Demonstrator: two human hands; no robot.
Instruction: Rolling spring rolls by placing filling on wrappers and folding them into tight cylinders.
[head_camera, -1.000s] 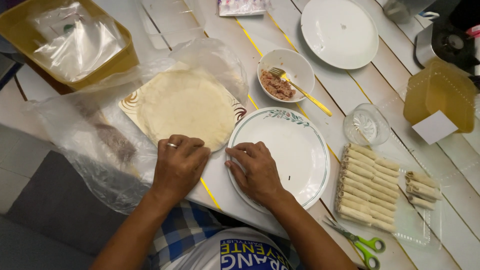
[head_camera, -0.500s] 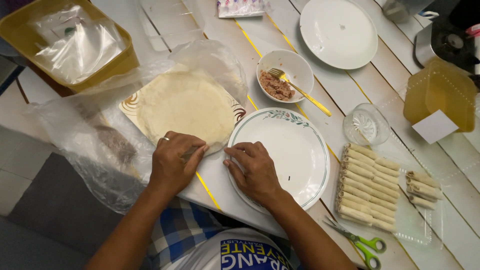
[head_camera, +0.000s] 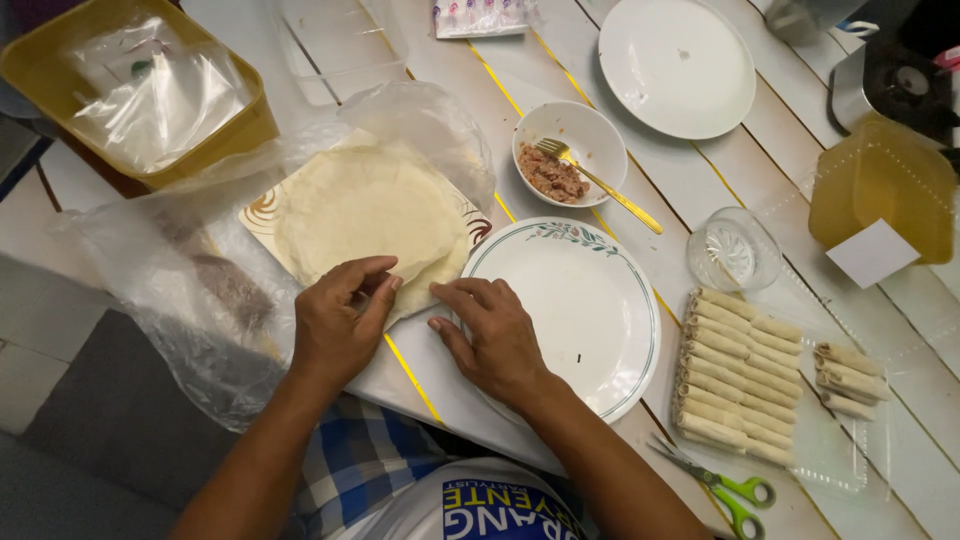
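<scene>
A stack of thin round wrappers (head_camera: 365, 205) is shown on a patterned square plate (head_camera: 262, 212) inside an opened plastic bag (head_camera: 200, 300), at the near left of the tabletop (head_camera: 700, 180). The near edge of the top wrapper is pinched by the left hand (head_camera: 340, 325), whose fingers (head_camera: 378, 290) are closed on it; the right hand (head_camera: 495, 335) is laid just beside, fingers (head_camera: 455, 293) slightly spread and pressed flat at the stack's edge and on the rim of the empty flowered plate (head_camera: 585, 320). A tear is judged the main risk, should the sheet be pulled too fast or stick to the one below; two sheets might also be lifted together. Further out lie a bowl (head_camera: 570, 150) of filling with a fork (head_camera: 595, 180), rolled pieces (head_camera: 735, 375) on a clear tray, a glass (head_camera: 733, 250) and scissors (head_camera: 715, 485).
</scene>
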